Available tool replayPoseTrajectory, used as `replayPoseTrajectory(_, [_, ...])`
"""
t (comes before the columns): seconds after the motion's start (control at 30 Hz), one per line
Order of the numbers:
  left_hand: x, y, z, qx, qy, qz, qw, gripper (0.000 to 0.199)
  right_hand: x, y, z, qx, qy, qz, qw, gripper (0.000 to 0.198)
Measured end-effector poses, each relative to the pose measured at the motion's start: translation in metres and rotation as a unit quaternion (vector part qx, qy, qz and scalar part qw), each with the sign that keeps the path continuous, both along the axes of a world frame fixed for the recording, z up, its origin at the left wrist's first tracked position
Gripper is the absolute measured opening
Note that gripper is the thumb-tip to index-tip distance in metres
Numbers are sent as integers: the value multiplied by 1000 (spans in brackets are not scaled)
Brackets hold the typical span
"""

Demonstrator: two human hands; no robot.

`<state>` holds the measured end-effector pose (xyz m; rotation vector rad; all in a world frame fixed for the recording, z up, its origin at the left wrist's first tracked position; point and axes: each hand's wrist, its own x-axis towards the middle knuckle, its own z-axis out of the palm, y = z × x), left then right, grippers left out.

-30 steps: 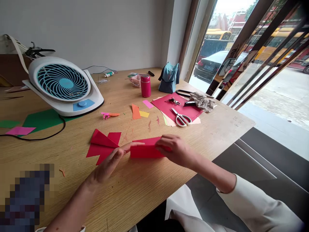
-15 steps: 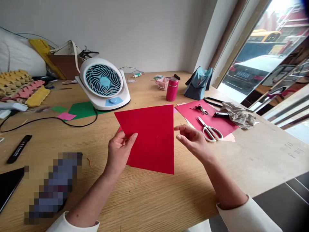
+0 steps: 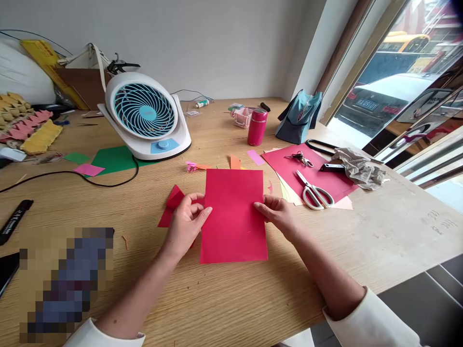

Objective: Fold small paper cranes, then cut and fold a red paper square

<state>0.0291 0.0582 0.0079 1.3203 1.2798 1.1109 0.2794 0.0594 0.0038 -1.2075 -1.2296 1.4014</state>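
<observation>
A red sheet of paper (image 3: pixel 234 214) lies flat on the wooden table (image 3: pixel 224 299) in front of me. My left hand (image 3: pixel 186 224) rests on its left edge, thumb and fingers on the paper. My right hand (image 3: pixel 277 215) presses on its right edge with the fingertips. Folded red paper scraps (image 3: pixel 172 202) lie just left of the sheet, partly under my left hand.
A white and blue desk fan (image 3: pixel 144 115) stands at the back left with its black cord (image 3: pixel 72 180). Scissors (image 3: pixel 313 193) lie on another red sheet (image 3: pixel 311 173) to the right. A pink flask (image 3: pixel 256 127), a blue pouch (image 3: pixel 298 118), keys, and paper scraps sit beyond.
The red sheet was folded on the table, then held up unfolded in my left hand. Now it lies flat, with both hands on its side edges.
</observation>
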Motion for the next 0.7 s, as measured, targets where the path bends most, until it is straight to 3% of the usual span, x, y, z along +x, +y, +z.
replayPoseTrajectory(0.1, [-3, -1, 4, 70, 65, 2, 995, 34, 1, 2, -5, 7, 13, -34, 999, 43])
replayPoseTrajectory(0.2, [-5, 0, 4, 159, 124, -45, 978, 28, 1, 3, -7, 12, 67, -51, 996, 42])
replayPoseTrajectory(0.33, [-6, 2, -3, 217, 164, -107, 956, 28, 4, 3, -7, 21, 69, -69, 995, 61])
replayPoseTrajectory(0.4, [-7, 2, -4, 232, 157, -92, 955, 25, 5, 3, -7, 57, 41, -74, 995, 66])
replayPoseTrajectory(0.53, [-8, -1, -1, 242, 112, -40, 963, 23, 7, 1, -7, 137, 15, -53, 989, 35])
replayPoseTrajectory(0.7, [-6, -5, 4, 162, 71, -8, 984, 21, 3, -2, -7, 134, 75, 37, 987, 36])
